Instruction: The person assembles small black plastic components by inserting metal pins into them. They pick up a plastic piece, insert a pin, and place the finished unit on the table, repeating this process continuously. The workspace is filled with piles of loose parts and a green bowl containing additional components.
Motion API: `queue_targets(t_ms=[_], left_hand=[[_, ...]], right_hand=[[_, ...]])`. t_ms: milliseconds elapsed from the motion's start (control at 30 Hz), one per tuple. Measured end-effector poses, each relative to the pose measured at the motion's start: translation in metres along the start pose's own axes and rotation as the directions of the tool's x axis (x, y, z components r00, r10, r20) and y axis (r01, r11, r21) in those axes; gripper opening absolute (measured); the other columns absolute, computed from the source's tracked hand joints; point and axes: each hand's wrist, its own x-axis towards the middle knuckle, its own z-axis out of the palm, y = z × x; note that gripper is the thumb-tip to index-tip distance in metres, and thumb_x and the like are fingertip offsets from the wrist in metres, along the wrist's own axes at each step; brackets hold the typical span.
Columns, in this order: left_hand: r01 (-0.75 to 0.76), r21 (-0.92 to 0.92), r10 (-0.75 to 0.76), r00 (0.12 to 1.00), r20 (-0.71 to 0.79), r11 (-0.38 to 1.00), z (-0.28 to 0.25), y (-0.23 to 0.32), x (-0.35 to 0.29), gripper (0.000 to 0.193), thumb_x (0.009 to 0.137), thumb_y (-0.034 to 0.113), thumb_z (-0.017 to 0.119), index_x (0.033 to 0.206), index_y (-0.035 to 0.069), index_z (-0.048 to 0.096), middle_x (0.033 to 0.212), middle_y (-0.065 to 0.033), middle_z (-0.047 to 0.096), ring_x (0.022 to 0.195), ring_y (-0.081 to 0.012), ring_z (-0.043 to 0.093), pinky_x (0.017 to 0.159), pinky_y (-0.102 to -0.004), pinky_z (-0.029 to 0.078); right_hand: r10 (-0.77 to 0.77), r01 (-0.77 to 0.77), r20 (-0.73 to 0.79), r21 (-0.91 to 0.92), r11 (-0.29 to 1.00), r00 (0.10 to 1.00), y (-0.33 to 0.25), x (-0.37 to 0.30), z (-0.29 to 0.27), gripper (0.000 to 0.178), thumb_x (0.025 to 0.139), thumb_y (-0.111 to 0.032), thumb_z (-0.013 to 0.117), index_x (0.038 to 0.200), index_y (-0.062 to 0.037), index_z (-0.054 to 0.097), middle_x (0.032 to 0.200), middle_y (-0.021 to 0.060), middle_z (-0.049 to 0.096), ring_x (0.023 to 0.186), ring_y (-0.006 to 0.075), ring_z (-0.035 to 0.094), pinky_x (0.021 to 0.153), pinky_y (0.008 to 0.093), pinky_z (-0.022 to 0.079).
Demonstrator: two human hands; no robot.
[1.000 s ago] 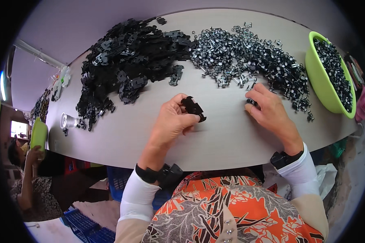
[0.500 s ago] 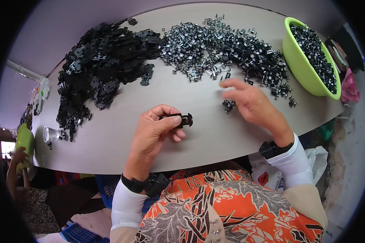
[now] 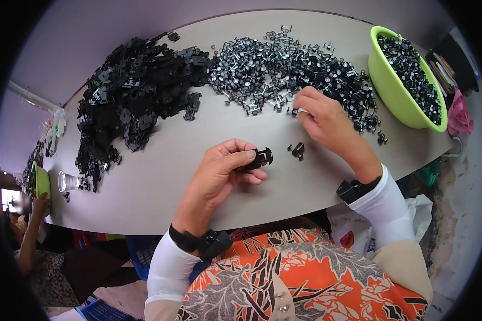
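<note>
My left hand (image 3: 225, 166) pinches a black plastic toy-car chassis (image 3: 262, 157) between thumb and fingers, above the near part of the table. At the near edge of a heap of small wheel axles (image 3: 246, 61), my right hand (image 3: 324, 115) has its fingers drawn together. A wheel axle (image 3: 291, 111) shows at those fingertips, partly covered by them. Between the two hands a few small black pieces (image 3: 298, 150) lie loose on the tabletop. The wheel axles are silver rods with small wheels at the ends; many have black wheels.
A large heap of black plastic chassis (image 3: 139, 85) spreads over the table's left side. At the right stands a lime-green basin (image 3: 388, 88) full of wheel axles. A clear plastic cup (image 3: 66, 182) lies near the left edge. Another person (image 3: 37, 214) holds a green basin (image 3: 42, 179) there.
My right hand has moved away from the loose black pieces to the axle heap, and its fingers have closed. The left hand, still holding the chassis, appears slightly farther right.
</note>
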Motion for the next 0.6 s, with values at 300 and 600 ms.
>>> queue_targets(t_ms=[300,600], left_hand=[[-0.036,-0.014,0.036,0.999,0.007,0.999,-0.008,0.002,0.014,0.014,0.088,0.01,0.062,0.098,0.0,0.059,0.089,-0.0139,0.067,0.067,-0.0217,0.069,0.059,-0.0288,0.058],[-0.04,0.022,0.04,0.999,0.006,0.999,-0.004,0.001,0.009,0.014,0.088,0.009,0.062,0.097,-0.001,0.059,0.088,-0.0119,0.066,0.069,-0.021,0.069,0.059,-0.027,0.058]], right_hand=[[-0.133,0.148,0.097,-0.165,0.975,0.986,0.004,0.029,0.043,0.012,0.073,0.001,0.061,0.084,-0.0035,0.059,0.079,0.0104,0.054,0.079,0.0297,0.057,0.066,0.0402,0.047],[0.126,-0.206,0.278,0.284,0.936,0.952,-0.02,-0.001,0.004,0.019,0.073,0.005,0.059,0.09,-0.0024,0.057,0.081,0.0094,0.058,0.076,0.0278,0.059,0.064,0.0377,0.048]])
